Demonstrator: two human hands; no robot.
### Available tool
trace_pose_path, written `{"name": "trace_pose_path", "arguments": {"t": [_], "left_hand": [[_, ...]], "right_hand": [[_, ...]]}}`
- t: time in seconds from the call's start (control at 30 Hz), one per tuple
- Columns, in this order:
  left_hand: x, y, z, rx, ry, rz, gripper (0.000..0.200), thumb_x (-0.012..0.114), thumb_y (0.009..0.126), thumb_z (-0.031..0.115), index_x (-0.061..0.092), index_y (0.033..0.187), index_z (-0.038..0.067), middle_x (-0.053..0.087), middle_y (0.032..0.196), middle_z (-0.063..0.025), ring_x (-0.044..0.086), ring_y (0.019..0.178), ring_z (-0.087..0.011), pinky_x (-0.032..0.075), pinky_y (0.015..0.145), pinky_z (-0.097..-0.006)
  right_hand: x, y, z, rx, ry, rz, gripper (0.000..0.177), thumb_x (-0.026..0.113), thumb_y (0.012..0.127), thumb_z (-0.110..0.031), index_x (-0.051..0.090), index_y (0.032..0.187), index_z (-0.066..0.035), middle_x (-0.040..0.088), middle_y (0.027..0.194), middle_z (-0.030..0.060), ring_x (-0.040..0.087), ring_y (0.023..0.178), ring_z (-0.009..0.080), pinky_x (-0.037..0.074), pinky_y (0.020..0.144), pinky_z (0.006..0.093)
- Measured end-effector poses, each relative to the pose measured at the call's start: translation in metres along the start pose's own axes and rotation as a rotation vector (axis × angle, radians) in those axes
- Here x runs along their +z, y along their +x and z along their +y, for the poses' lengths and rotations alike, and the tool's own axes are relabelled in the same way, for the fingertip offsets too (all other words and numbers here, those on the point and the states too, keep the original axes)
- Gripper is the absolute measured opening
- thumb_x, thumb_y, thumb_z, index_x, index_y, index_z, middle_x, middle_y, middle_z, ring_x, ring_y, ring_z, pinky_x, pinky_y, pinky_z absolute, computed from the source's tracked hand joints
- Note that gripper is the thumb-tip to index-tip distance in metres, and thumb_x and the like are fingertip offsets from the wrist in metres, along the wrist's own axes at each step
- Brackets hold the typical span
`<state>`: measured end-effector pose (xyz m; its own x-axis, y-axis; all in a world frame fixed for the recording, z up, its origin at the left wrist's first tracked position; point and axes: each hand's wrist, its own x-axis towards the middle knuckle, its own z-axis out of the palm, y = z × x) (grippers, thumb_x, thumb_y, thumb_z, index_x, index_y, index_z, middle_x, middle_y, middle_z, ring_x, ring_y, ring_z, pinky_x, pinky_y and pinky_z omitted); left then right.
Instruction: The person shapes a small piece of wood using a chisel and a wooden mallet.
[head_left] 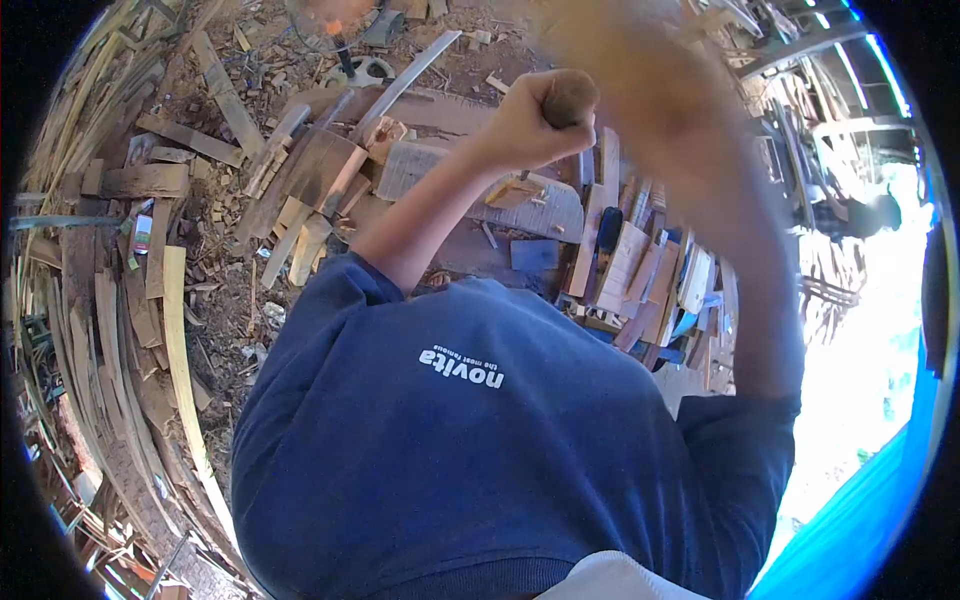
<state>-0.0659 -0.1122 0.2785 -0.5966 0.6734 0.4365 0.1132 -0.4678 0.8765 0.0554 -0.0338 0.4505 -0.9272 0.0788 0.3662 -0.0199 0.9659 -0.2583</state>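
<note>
My left hand (525,125) is closed around a round wooden handle (571,98), which I see end-on. Whatever lies below the handle is hidden by the hand. Raised at the upper right, my right hand (665,90) is smeared by motion, so its fingers and anything in them cannot be made out. Beneath the left hand lies a pale, grey-brown wooden board (540,208) with a small light piece of wood (515,190) on it. A dark blue flat block (535,255) is just in front of my body.
Several tools and wood pieces (625,265) lie in a row at the right. Wood blocks (325,165) and offcuts sit to the left, with long strips (180,340) beyond. A fan (360,72) stands at the top. Blue sheeting (850,530) hangs at the lower right.
</note>
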Motion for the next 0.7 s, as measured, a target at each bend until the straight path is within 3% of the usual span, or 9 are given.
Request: {"name": "trace_pose_path", "arguments": {"t": [0.03, 0.13, 0.17, 0.2, 0.33, 0.4, 0.47, 0.6, 0.7], "left_hand": [[-0.001, 0.002, -0.005, 0.008, 0.010, 0.003, 0.009, 0.066, 0.075, 0.004, 0.059, 0.080, 0.005, 0.056, 0.071, 0.0037, 0.050, 0.066, -0.0042, 0.042, 0.059, -0.0240], [-0.004, 0.004, -0.012, 0.197, 0.094, 0.108, 0.009, 0.066, 0.075, 0.004, 0.058, 0.079, 0.005, 0.056, 0.072, 0.0039, 0.050, 0.067, -0.0041, 0.042, 0.060, -0.0241], [-0.005, 0.001, -0.003, 0.076, 0.063, 0.062, 0.009, 0.066, 0.075, 0.004, 0.058, 0.080, 0.005, 0.056, 0.072, 0.0039, 0.050, 0.067, -0.0042, 0.042, 0.060, -0.0243], [-0.005, -0.002, 0.001, -0.047, 0.028, 0.015, 0.009, 0.066, 0.075, 0.004, 0.059, 0.081, 0.005, 0.056, 0.072, 0.0039, 0.050, 0.066, -0.0044, 0.042, 0.060, -0.0245], [-0.004, 0.000, -0.005, -0.031, 0.027, 0.052, 0.010, 0.066, 0.075, 0.004, 0.059, 0.082, 0.005, 0.056, 0.070, 0.0039, 0.049, 0.064, -0.0047, 0.042, 0.058, -0.0249], [-0.002, 0.000, -0.004, -0.029, 0.038, 0.057, 0.010, 0.066, 0.074, 0.005, 0.059, 0.082, 0.006, 0.056, 0.068, 0.0041, 0.049, 0.061, -0.0048, 0.042, 0.056, -0.0252], [-0.003, -0.004, -0.006, -0.080, -0.049, 0.057, 0.010, 0.066, 0.074, 0.006, 0.059, 0.081, 0.006, 0.055, 0.067, 0.0042, 0.049, 0.061, -0.0047, 0.042, 0.055, -0.0253], [-0.006, -0.005, -0.003, -0.112, -0.057, 0.061, 0.009, 0.066, 0.074, 0.006, 0.059, 0.081, 0.006, 0.054, 0.067, 0.0044, 0.049, 0.059, -0.0046, 0.041, 0.054, -0.0250], [-0.001, -0.003, -0.008, 0.019, -0.016, 0.017, 0.007, 0.059, 0.086, 0.005, 0.056, 0.079, 0.008, 0.056, 0.062, 0.0024, 0.051, 0.053, -0.0044, 0.042, 0.048, -0.0224]], "right_hand": [[0.009, 0.005, 0.000, 0.112, 0.113, -0.383, 0.046, 0.069, 0.087, -0.020, 0.053, 0.127, -0.003, 0.067, 0.103, 0.0143, 0.065, 0.098, 0.0313, 0.049, 0.092, 0.0384], [-0.019, 0.016, -0.012, 0.129, 0.106, -0.547, 0.046, 0.069, 0.086, -0.017, 0.054, 0.126, -0.003, 0.067, 0.102, 0.0127, 0.066, 0.098, 0.0288, 0.052, 0.087, 0.0393], [-0.020, 0.007, -0.008, -0.076, 0.161, -0.228, 0.041, 0.070, 0.086, -0.019, 0.058, 0.121, -0.002, 0.067, 0.102, 0.0109, 0.068, 0.095, 0.0265, 0.054, 0.081, 0.0397], [-0.026, 0.007, 0.006, -0.074, 0.162, -0.228, 0.041, 0.070, 0.086, -0.019, 0.058, 0.121, -0.002, 0.067, 0.102, 0.0109, 0.068, 0.095, 0.0265, 0.054, 0.081, 0.0397], [-0.063, 0.017, 0.099, 0.218, 0.358, -0.009, 0.045, 0.070, 0.087, -0.023, 0.057, 0.123, 0.001, 0.067, 0.107, 0.0134, 0.068, 0.090, 0.0215, 0.055, 0.077, 0.0339], [-0.047, 0.015, 0.083, 0.288, 0.398, 0.049, 0.046, 0.070, 0.087, -0.024, 0.057, 0.123, 0.001, 0.067, 0.108, 0.0141, 0.068, 0.088, 0.0203, 0.056, 0.076, 0.0325], [0.013, 0.006, 0.016, 0.185, 0.127, -0.343, 0.045, 0.070, 0.088, -0.022, 0.057, 0.123, 0.001, 0.065, 0.112, 0.0153, 0.067, 0.085, 0.0176, 0.055, 0.074, 0.0287], [-0.033, 0.019, 0.024, 0.033, 0.077, -0.299, 0.042, 0.070, 0.087, -0.020, 0.057, 0.122, -0.001, 0.065, 0.107, 0.0151, 0.066, 0.083, 0.0162, 0.054, 0.070, 0.0288], [-0.103, 0.065, 0.104, -0.264, -0.520, -0.298, 0.045, 0.070, 0.086, -0.017, 0.055, 0.127, -0.005, 0.065, 0.100, 0.0120, 0.066, 0.087, 0.0231, 0.054, 0.074, 0.0326]]}}
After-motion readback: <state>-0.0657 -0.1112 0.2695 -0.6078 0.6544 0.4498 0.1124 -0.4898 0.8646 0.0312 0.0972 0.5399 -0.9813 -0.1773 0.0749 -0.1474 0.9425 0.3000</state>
